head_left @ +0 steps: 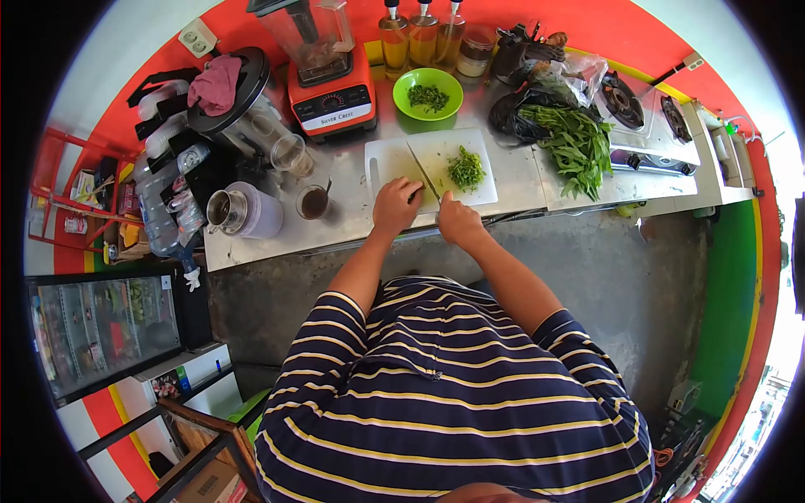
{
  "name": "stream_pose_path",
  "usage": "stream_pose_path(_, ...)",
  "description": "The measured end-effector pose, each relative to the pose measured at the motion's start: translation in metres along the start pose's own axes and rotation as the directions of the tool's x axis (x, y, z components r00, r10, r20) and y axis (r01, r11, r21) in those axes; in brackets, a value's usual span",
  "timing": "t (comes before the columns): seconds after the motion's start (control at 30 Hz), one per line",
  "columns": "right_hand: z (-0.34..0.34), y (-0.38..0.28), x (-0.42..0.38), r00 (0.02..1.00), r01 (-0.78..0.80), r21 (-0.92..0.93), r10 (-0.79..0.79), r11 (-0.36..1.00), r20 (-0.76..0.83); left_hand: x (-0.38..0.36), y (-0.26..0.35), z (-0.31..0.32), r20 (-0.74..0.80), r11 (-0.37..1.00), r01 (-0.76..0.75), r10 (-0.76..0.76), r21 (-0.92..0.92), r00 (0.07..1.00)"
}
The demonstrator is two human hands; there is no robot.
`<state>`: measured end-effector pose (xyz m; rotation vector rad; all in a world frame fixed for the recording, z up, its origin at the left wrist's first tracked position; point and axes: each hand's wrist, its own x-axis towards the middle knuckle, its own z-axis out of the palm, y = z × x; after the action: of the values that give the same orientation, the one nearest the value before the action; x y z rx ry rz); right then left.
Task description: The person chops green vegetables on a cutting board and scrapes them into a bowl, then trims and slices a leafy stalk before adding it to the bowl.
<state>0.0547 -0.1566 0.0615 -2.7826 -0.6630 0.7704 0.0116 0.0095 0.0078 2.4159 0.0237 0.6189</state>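
Note:
On the steel counter lies a white cutting board (386, 158) with a heap of chopped greens (465, 170) on its right side. My right hand (459, 220) is closed around the handle of a knife (423, 172), whose blade slants up and left across the board. My left hand (397, 205) rests at the board's front edge, left of the blade. Its fingers are curled, and whatever they hold is too small to name. Behind the board stands a lime-green bowl (428, 114) with more chopped greens (428, 98) in it.
A red blender (334, 101), oil bottles (423, 38) and a jar (475, 52) line the back. Leafy stems (579, 151) spill from a black bag at right, beside a gas stove (650, 126). At left are a glass of dark liquid (313, 202) and a metal-topped container (245, 211).

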Motion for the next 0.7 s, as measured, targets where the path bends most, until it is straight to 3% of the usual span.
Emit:
stream_pose_path(0.17, 0.009, 0.002, -0.014, 1.000, 0.014, -0.026, -0.014, 1.000, 0.022, -0.002, 0.009, 0.009, -0.035, 0.995, 0.077, -0.075, 0.062, 0.997)
stream_pose_path(0.43, 0.010, 0.029, 0.003, 0.995, 0.093, 0.111, -0.095, 0.989, 0.017, -0.012, 0.045, 0.023, -0.138, 0.955, 0.272, -0.255, 0.121, 0.957)
stream_pose_path(0.53, 0.003, 0.041, 0.000, 0.994, 0.101, 0.123, -0.104, 0.987, 0.021, -0.009, 0.053, 0.028, -0.167, 0.886, 0.463, -0.453, 0.022, 0.876)
stream_pose_path(0.7, -0.006, 0.068, 0.001, 0.996, 0.061, 0.202, -0.073, 0.978, 0.050, -0.007, 0.048, 0.038, -0.261, 0.836, 0.549, -0.530, 0.000, 0.806)
